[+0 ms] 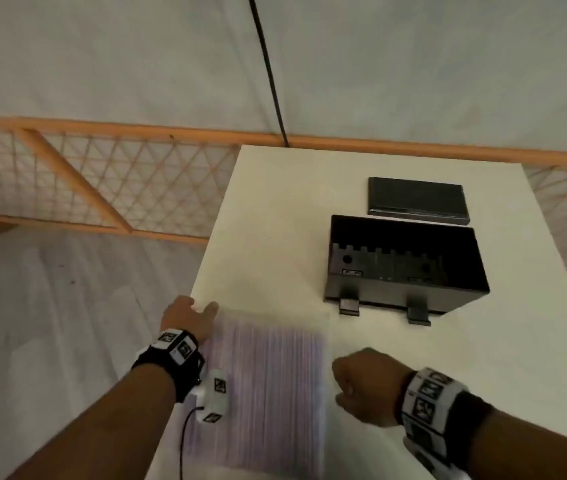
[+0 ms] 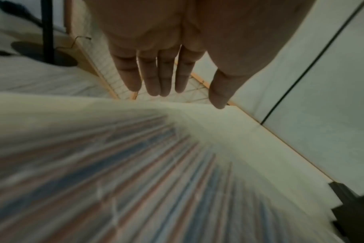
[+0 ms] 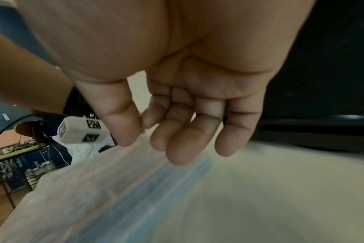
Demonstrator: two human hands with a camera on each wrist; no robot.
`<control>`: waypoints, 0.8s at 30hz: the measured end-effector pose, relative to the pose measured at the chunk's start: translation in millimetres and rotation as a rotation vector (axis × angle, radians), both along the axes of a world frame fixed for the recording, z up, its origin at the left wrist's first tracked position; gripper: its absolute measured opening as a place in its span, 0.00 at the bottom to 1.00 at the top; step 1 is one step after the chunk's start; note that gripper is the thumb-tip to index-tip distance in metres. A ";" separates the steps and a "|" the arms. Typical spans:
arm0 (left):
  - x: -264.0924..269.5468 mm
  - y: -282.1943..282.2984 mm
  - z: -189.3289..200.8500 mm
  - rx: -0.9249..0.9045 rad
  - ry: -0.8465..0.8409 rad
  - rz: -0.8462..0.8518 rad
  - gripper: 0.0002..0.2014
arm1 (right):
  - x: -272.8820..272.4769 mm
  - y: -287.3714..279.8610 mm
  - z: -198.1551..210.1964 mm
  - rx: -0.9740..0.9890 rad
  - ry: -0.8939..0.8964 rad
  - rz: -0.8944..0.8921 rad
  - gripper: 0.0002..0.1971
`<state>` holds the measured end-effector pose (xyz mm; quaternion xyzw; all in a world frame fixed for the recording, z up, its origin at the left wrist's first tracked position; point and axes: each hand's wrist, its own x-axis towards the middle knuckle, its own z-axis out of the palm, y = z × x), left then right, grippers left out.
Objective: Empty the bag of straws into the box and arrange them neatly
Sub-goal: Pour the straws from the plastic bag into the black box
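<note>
A clear bag of striped straws [image 1: 268, 386] lies flat on the white table [image 1: 275, 216], near its front left corner. The bag [image 2: 135, 172] fills the lower left wrist view, its straws red and blue. My left hand [image 1: 188, 317] hovers at the bag's far left corner, with straight fingers [image 2: 152, 72] that hold nothing. My right hand [image 1: 365, 386] is at the bag's right edge, fingers [image 3: 181, 131] loosely curled just above the bag [image 3: 135, 189], gripping nothing. The open black box [image 1: 403, 265] stands further back on the right, empty.
The box's black lid [image 1: 417, 200] lies flat behind the box. Two latches [image 1: 349, 303] stick out of the box's front wall. A wooden lattice fence [image 1: 102, 181] stands beyond the table's left edge. A black cable [image 1: 268, 71] runs down the wall behind.
</note>
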<state>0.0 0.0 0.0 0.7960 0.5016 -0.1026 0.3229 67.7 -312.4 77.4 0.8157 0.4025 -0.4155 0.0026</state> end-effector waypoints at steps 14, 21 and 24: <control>15.8 26.1 -11.0 -0.293 -0.138 -0.024 0.14 | 26.8 225.6 -70.0 0.102 0.018 -0.214 0.19; 14.8 39.7 -12.8 -0.290 -0.263 -0.015 0.19 | 39.5 221.8 -64.7 0.259 0.198 -0.334 0.19; 15.5 47.7 -10.3 -0.236 -0.280 0.012 0.16 | 46.5 199.4 -65.3 0.200 0.215 -0.439 0.17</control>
